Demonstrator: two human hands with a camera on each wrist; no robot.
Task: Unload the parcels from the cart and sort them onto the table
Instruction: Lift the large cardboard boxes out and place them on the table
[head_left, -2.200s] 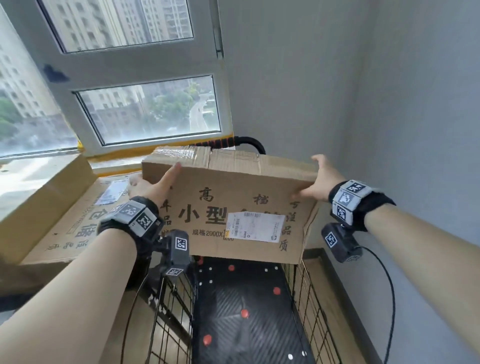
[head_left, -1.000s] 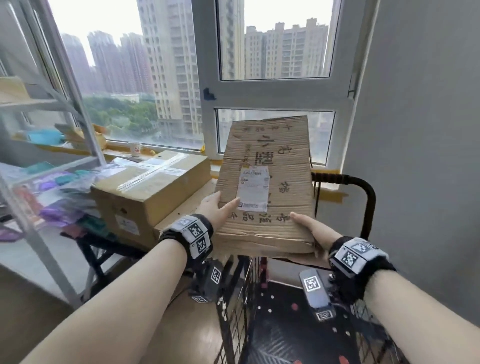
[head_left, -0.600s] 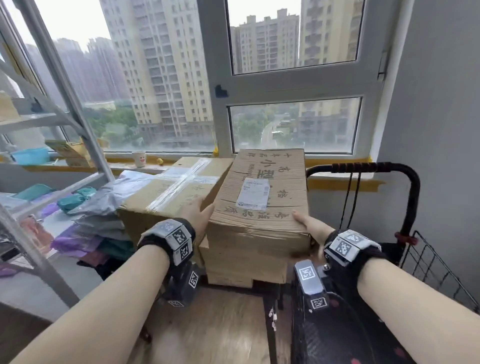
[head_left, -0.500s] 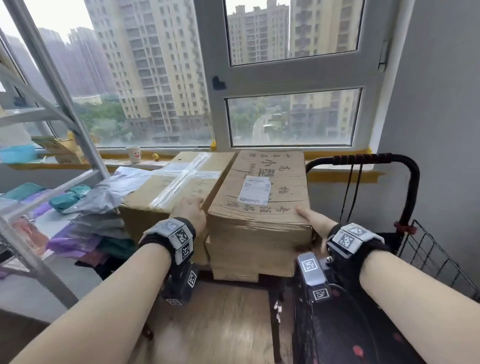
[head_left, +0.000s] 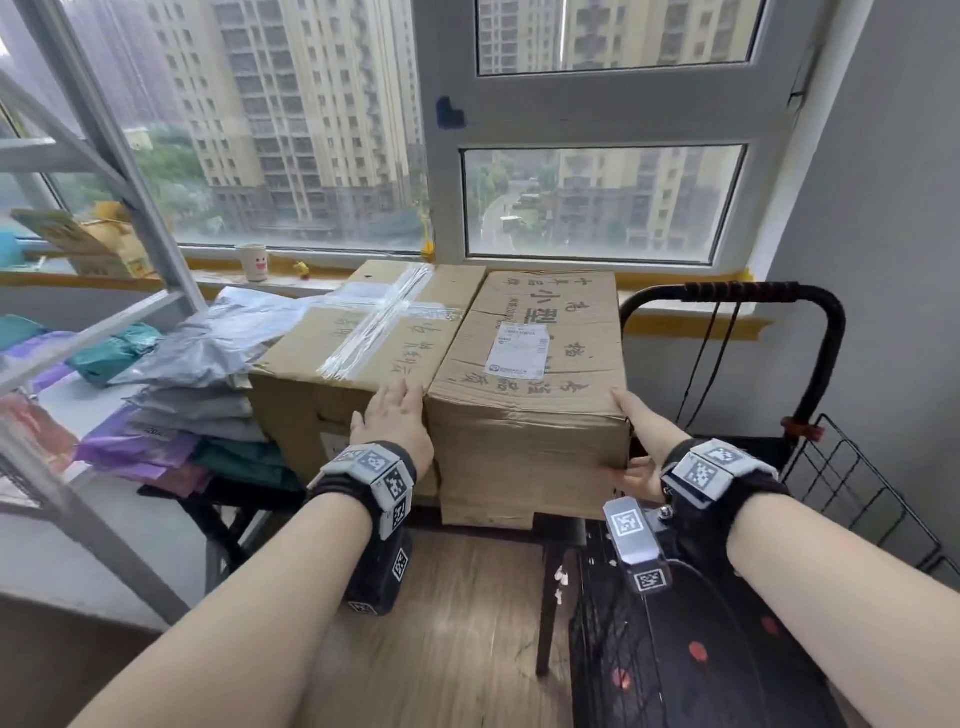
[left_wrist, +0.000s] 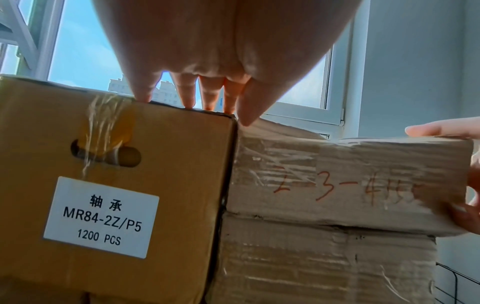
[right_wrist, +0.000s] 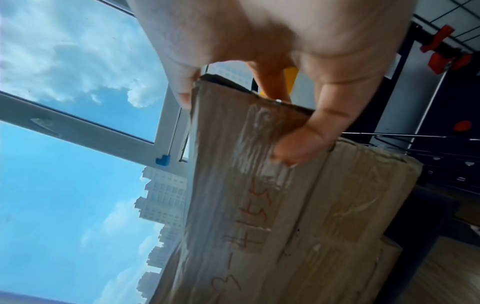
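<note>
At three o'clock on the counter (head_left: 563, 525), your right hand (head_left: 640, 434) grips the worn brown cardboard parcel (head_left: 530, 384); your left hand's (head_left: 395, 423) fingers (left_wrist: 187, 96) lie flat. Releasing carelessly could tip it cartward.

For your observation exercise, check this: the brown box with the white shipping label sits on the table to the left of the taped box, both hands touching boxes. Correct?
Not quite. The head view shows the labelled box to the right of the taped box, not the left. The left hand rests on the taped box; the right hand grips the labelled box's corner.

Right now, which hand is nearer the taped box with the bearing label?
Left. The left hand rests on the taped box; the right hand grips the neighbouring box's far corner.
</note>
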